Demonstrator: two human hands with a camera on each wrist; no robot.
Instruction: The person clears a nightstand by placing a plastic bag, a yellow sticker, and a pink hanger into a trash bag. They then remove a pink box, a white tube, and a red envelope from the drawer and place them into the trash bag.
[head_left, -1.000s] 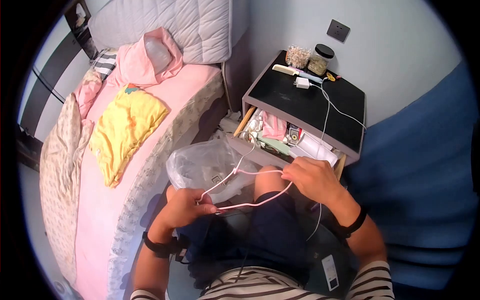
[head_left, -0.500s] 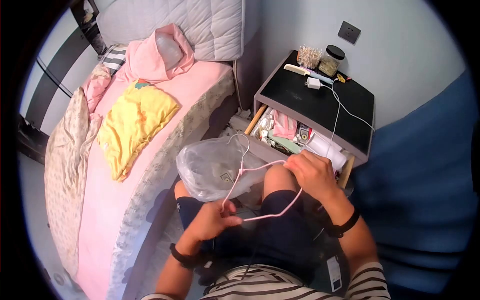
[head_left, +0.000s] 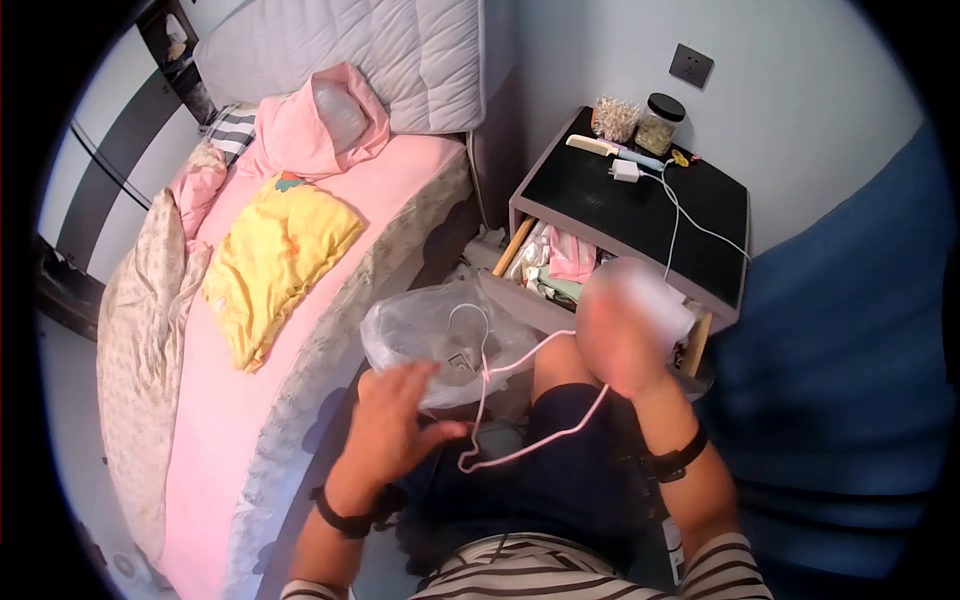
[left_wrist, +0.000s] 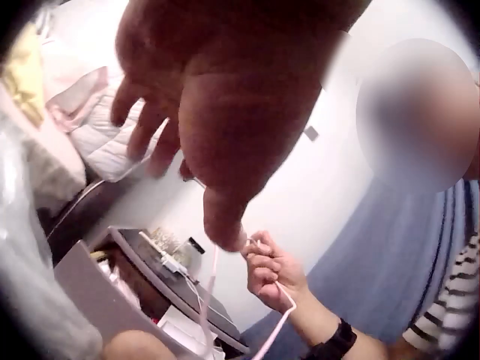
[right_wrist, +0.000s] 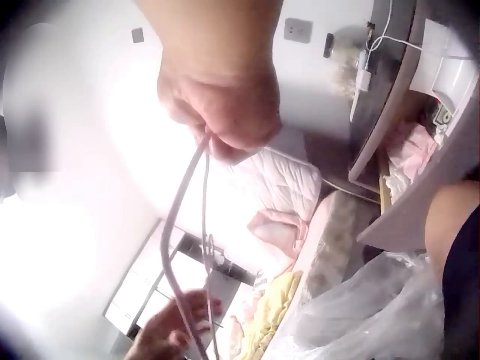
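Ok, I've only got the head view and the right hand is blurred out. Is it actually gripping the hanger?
Observer: Yes. The left wrist view shows the right hand with its fingers curled round the pink hanger.
Operator: I get just the back of the left hand. Anything in its palm?
Observer: Nothing I can make out. The left wrist view shows its palm side, shadowed, with no object held there.
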